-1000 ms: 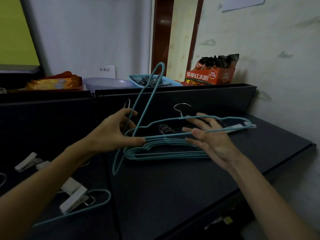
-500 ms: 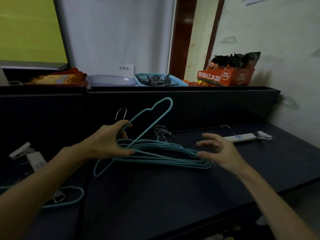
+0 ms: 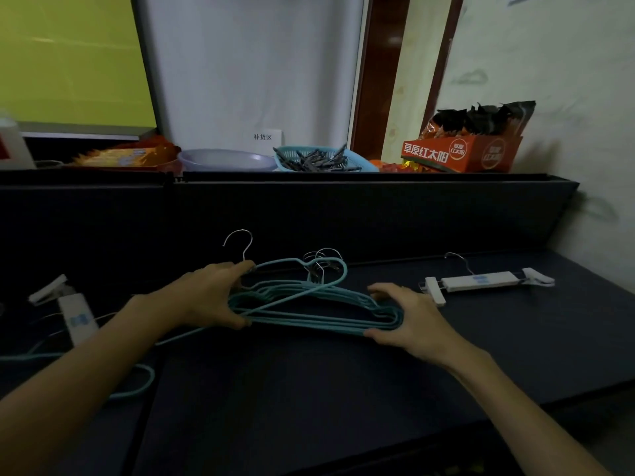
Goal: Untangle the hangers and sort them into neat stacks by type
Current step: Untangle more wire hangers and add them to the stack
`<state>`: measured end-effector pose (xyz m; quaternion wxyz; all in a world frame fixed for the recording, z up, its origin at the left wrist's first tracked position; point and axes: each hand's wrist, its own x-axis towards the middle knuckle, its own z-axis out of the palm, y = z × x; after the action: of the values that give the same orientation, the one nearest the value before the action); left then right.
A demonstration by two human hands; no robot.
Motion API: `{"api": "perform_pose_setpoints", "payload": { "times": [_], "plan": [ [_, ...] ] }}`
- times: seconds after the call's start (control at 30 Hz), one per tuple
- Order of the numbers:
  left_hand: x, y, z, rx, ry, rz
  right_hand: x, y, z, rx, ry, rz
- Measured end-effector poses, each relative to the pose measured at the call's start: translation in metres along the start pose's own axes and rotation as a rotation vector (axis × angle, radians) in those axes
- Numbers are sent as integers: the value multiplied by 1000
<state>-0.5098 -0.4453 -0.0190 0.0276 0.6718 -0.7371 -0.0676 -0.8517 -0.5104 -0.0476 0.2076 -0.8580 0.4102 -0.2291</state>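
Teal hangers (image 3: pixel 309 312) between both hands

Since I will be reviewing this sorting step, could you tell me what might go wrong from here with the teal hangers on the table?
The top hanger lies crooked across the teal stack; its long end could catch and drag the stack askew. The metal hooks bunch together at the back and may tangle. The left hand and right hand press only the stack's ends, so the middle could slip on the table.
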Motion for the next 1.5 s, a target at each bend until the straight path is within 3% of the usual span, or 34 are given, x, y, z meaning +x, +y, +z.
{"api": "perform_pose_setpoints", "payload": {
  "times": [0.17, 0.43, 0.63, 0.87, 1.13, 1.3, 1.4, 1.5],
  "plan": [
    [-8, 7, -12, 1, 54, -6, 0, -1, 1, 43, 24, 39],
    [-10, 50, -44, -315, 263, 105, 0, -37, -15, 232, 93, 7],
    [0, 73, -48, -959, 311, 198, 6, -62, -21, 369, 10, -3],
    [6, 82, -28, -1368, 250, 257, 12, -82, -21, 404, -33, 15],
    [-2, 73, -22, -1403, 182, 291, 13, -96, -11, 476, 56, 28],
    [-14, 23, -21, -1596, 319, 155, 8, -80, -14, 303, 116, 64],
    [-21, -12, -6, -1349, 375, 7, 3, -61, -13, 164, 89, 140],
    [-25, -27, 6, -938, 192, -73, 4, -54, -4, 99, 31, 176]
  ]
}}
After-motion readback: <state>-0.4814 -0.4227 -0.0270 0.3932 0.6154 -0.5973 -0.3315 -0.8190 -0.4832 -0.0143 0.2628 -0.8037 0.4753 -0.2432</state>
